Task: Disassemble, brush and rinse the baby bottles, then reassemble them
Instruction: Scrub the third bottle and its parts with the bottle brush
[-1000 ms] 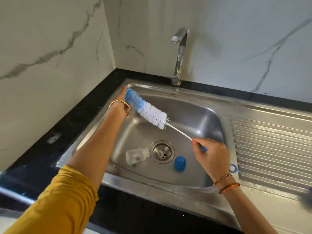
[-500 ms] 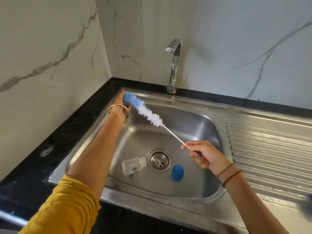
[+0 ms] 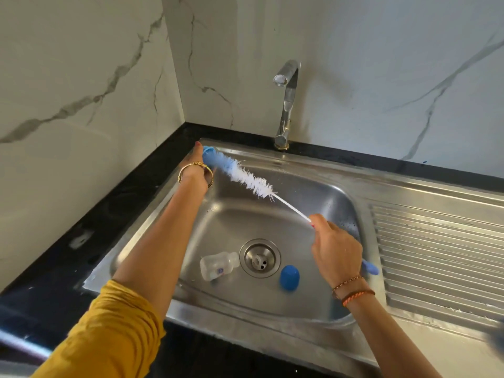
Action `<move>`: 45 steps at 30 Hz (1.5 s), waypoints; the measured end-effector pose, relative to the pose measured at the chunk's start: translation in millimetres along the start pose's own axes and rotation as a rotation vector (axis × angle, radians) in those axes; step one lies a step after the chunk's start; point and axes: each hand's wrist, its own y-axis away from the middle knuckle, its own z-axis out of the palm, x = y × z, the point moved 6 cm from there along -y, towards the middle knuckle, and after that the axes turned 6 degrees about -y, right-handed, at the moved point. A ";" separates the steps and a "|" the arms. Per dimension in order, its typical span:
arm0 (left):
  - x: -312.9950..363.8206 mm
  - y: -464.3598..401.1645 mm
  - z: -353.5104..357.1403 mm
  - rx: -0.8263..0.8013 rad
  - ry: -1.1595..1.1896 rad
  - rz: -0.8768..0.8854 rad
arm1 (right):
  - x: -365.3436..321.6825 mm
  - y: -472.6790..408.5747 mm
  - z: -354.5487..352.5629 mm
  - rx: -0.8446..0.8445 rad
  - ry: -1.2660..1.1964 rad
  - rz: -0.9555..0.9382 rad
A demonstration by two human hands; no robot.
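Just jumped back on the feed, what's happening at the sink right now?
A person is cleaning baby bottle parts over a steel sink. The right hand holds the handle of a long bottle brush, and the left hand holds a small blue part over the brush's tip. A clear bottle lies on its side in the basin left of the drain, with a blue cap to the drain's right. No water is visibly running from the tap.

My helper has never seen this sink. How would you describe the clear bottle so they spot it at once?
Look into the stainless steel sink basin and find the round metal drain. Just left of it lies the small clear plastic baby bottle, on its side. The only other loose item, the blue dome cap, is opaque.
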 end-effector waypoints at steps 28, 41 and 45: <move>11.0 -6.3 -24.0 0.207 -0.114 0.020 | 16.9 -12.6 11.9 -0.066 -0.330 0.096; 16.6 -0.3 -26.7 0.198 0.078 0.035 | 13.9 -8.7 37.0 -0.358 -0.690 0.370; 10.0 -3.6 -37.4 0.251 0.079 0.003 | 6.2 -4.5 0.8 0.089 -0.149 -0.130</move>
